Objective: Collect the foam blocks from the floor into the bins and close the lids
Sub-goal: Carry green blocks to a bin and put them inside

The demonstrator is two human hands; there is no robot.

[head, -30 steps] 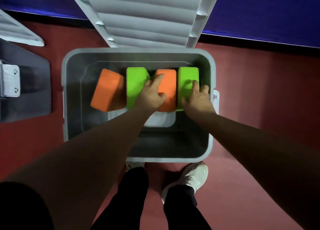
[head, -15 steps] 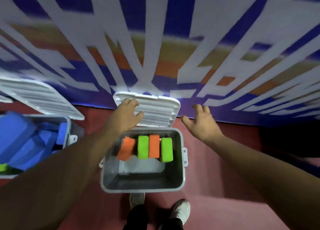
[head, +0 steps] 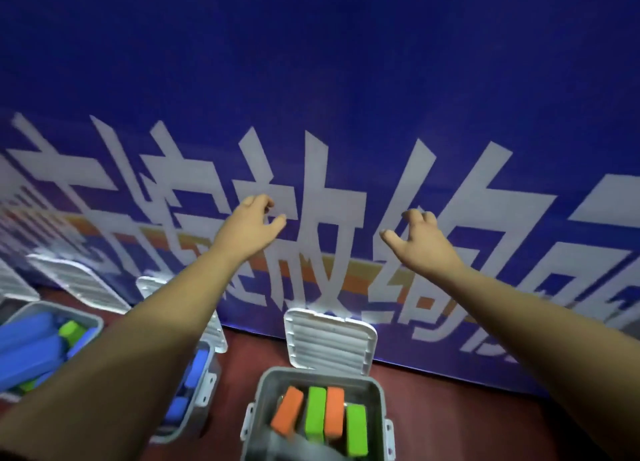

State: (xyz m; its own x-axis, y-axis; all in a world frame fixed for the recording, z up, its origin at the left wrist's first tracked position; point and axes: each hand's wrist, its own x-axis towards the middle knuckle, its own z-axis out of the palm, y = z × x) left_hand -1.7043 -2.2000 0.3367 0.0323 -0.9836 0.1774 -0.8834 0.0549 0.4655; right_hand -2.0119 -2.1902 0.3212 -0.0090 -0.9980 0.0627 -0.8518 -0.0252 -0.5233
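Both hands are up in the air, left hand (head: 251,226) and right hand (head: 420,242), fingers loosely curled, holding nothing. Orange and green foam blocks (head: 316,410) sit in the near bin (head: 260,391), lid (head: 329,342) up. The left arm hides most of the middle bin (head: 207,384), and the left bin (head: 93,322) is cut off.

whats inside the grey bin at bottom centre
Four foam blocks: left orange block, left green block, right orange block, right green block. Anything beneath them is covered; the bin's near floor is blurred.
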